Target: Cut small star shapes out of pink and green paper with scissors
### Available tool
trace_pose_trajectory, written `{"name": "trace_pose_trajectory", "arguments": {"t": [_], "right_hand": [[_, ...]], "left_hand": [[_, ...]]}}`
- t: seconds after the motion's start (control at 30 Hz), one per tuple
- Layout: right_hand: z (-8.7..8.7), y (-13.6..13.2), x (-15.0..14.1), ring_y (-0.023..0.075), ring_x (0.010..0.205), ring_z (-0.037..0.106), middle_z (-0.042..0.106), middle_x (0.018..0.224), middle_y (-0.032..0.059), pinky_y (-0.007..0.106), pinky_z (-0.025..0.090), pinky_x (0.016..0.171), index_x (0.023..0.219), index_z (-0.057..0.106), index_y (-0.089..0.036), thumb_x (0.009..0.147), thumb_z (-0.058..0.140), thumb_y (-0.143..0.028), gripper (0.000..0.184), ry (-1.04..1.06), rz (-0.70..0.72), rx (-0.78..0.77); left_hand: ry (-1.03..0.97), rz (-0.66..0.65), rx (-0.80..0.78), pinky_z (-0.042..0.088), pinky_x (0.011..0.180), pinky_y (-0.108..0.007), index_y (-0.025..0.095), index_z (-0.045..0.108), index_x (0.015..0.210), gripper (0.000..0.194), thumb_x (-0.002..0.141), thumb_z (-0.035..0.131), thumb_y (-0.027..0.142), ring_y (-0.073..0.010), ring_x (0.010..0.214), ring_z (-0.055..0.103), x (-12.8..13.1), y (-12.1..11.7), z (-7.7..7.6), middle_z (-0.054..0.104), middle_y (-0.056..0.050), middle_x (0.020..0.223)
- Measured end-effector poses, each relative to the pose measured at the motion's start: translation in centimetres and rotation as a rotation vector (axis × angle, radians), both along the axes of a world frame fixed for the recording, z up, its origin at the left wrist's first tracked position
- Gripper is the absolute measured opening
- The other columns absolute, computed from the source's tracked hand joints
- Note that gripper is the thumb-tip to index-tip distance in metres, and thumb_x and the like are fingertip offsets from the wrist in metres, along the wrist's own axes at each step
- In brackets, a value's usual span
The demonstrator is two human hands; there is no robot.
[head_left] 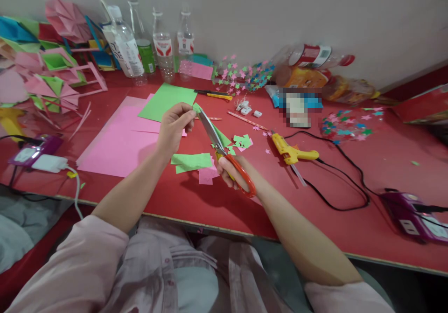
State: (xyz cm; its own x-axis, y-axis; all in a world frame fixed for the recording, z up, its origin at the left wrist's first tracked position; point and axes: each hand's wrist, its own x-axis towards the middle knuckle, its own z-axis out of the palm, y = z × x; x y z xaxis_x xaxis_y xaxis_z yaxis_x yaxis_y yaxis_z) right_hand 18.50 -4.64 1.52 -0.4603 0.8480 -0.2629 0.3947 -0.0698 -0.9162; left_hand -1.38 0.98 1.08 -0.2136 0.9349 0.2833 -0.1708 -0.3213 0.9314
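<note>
My left hand (177,125) pinches a small piece of green paper (197,108) between thumb and fingers. My right hand (233,170) grips a pair of scissors (210,128) with orange and yellow handles. The scissor blades point up and left, their tips at the pinched paper; whether they are cutting into it I cannot tell. Below the blades lie green paper strips (189,162) and pink paper scraps (206,177). Green scraps with cut-out holes (242,141) lie just right of the scissors. Left of my hands are large pink sheets (112,135) and a green sheet (170,100).
A yellow glue gun (292,150) with a black cord lies on the red table (280,219) at right. A yellow cutter knife (219,96) lies behind my hands. Several plastic bottles (164,52) stand along the wall. Folded paper crafts (52,70) fill the back left. Purple power strips (406,210) lie at both sides.
</note>
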Motion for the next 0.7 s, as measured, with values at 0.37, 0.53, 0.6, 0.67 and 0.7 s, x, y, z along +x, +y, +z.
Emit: {"name": "trace_pose_trajectory", "arguments": {"t": [0.37, 0.53, 0.6, 0.67, 0.7], "right_hand": [[-0.65, -0.05, 0.0, 0.0086, 0.032, 0.041, 0.046, 0.038, -0.0046, 0.02, 0.033, 0.033, 0.069, 0.052, -0.02, 0.086, 0.041, -0.073, 0.057, 0.081, 0.077, -0.102], [-0.34, -0.1, 0.09, 0.0079, 0.032, 0.04, 0.046, 0.038, -0.0046, 0.019, 0.032, 0.033, 0.069, 0.051, -0.02, 0.085, 0.044, -0.072, 0.055, 0.051, 0.042, -0.089], [-0.27, -0.03, 0.25, 0.0077, 0.032, 0.04, 0.046, 0.039, -0.0044, 0.019, 0.032, 0.033, 0.069, 0.052, -0.02, 0.085, 0.044, -0.073, 0.056, 0.04, 0.029, -0.08], [-0.25, 0.06, 0.4, 0.0075, 0.032, 0.039, 0.045, 0.039, -0.0045, 0.019, 0.029, 0.032, 0.069, 0.053, -0.019, 0.085, 0.044, -0.073, 0.057, 0.026, 0.032, -0.078], [-0.26, 0.1, 0.45, 0.0073, 0.032, 0.039, 0.045, 0.039, -0.0047, 0.018, 0.028, 0.031, 0.069, 0.053, -0.019, 0.085, 0.044, -0.073, 0.057, 0.021, 0.039, -0.079]], "left_hand": [[0.079, 0.071, 0.047, 0.044, 0.042, -0.016, 0.021, 0.05, 0.077, 0.015, 0.086, 0.058, 0.03, -0.0038, 0.042, 0.055, 0.25, -0.05, -0.6, 0.063, 0.005, 0.062], [0.152, 0.091, 0.056, 0.047, 0.045, -0.015, 0.02, 0.05, 0.074, 0.017, 0.083, 0.062, 0.028, -0.004, 0.044, 0.057, 0.11, -0.11, -0.23, 0.063, 0.005, 0.06], [0.142, 0.067, 0.024, 0.047, 0.044, -0.016, 0.02, 0.051, 0.073, 0.016, 0.083, 0.061, 0.026, -0.0048, 0.044, 0.057, 0.01, -0.07, -0.11, 0.062, 0.005, 0.056], [0.11, 0.045, -0.017, 0.047, 0.044, -0.016, 0.02, 0.051, 0.072, 0.014, 0.082, 0.059, 0.024, -0.0055, 0.044, 0.058, -0.17, 0.01, -0.03, 0.062, 0.005, 0.055], [0.092, 0.034, -0.035, 0.048, 0.045, -0.017, 0.02, 0.051, 0.072, 0.013, 0.082, 0.058, 0.024, -0.0057, 0.045, 0.058, -0.28, 0.05, -0.01, 0.062, 0.005, 0.055]]}}
